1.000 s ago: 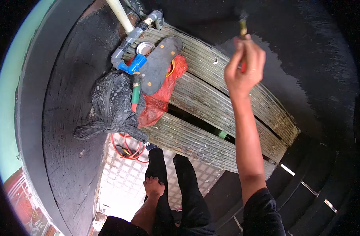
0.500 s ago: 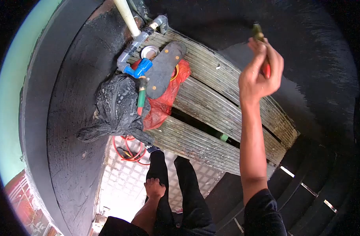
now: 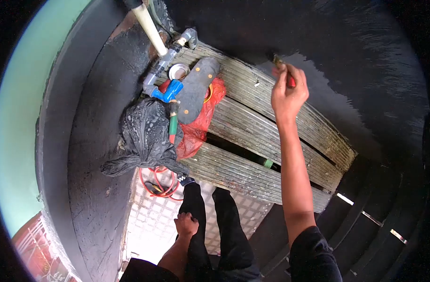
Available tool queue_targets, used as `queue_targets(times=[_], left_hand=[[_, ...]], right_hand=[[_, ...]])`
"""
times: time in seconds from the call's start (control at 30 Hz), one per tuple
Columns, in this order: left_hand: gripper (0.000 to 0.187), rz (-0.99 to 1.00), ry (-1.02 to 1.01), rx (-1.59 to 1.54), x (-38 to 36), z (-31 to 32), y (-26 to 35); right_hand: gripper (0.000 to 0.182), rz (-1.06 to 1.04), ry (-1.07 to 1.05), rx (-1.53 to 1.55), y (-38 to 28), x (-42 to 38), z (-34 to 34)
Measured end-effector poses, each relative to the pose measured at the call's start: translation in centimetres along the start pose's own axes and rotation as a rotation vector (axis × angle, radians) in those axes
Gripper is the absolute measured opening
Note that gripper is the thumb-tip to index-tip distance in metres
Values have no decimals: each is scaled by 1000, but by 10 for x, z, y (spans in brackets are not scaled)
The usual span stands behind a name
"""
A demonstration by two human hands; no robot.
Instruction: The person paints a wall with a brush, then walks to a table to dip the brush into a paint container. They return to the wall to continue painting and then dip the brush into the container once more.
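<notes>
My right hand (image 3: 289, 92) is closed around a paintbrush (image 3: 291, 82) with a red handle. The brush's dark bristle end is at the black wall (image 3: 252, 28), beside the left edge of a greyer patch (image 3: 325, 91). My left hand (image 3: 186, 225) lies on my black trouser leg (image 3: 193, 199), holding nothing, its fingers draped over the knee. Below the wall, a ribbed wooden bench (image 3: 245, 124) runs under my right forearm.
At the bench's left end are a grey sole-shaped piece (image 3: 193, 89), a red plastic bag (image 3: 191, 141), a round tin (image 3: 178, 72) and a knotted black bag (image 3: 146, 136). A pipe with a blue tap (image 3: 170, 91) crosses above them. A red hose (image 3: 161, 188) coils on the tiled floor.
My right hand with the paintbrush has moved down and left, bringing the bristles to the edge of the greyer patch. My left hand stays on the knee.
</notes>
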State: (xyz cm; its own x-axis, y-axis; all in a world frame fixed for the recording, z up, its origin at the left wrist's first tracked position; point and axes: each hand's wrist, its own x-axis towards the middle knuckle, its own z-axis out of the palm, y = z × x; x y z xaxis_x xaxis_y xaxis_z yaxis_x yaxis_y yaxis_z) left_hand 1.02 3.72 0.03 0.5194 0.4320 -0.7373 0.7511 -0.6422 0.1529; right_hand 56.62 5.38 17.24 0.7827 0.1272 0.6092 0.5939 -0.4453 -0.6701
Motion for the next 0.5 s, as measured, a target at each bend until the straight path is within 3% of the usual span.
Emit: queue_targets(times=[0.17,0.23,0.33,0.37,0.47,0.5], left_hand=[[15,13,45,-87,9,-7,-12],[15,26,35,-90,11,-11,-15],[15,60,7,-93,15,-22,-19],[15,68,8,-85,17,-25,-20],[15,106,32,-91,22,-34,-26],[16,134,38,-90,25,-37,-29]], right_hand=[[8,-133,212,137,-39,28,-18],[9,-321,321,64,-48,33,-23],[10,-374,322,-81,-51,26,-25],[12,-375,234,-162,-45,19,-27],[16,-191,81,-154,-7,-18,-9],[15,29,-23,-143,-4,-30,-7]])
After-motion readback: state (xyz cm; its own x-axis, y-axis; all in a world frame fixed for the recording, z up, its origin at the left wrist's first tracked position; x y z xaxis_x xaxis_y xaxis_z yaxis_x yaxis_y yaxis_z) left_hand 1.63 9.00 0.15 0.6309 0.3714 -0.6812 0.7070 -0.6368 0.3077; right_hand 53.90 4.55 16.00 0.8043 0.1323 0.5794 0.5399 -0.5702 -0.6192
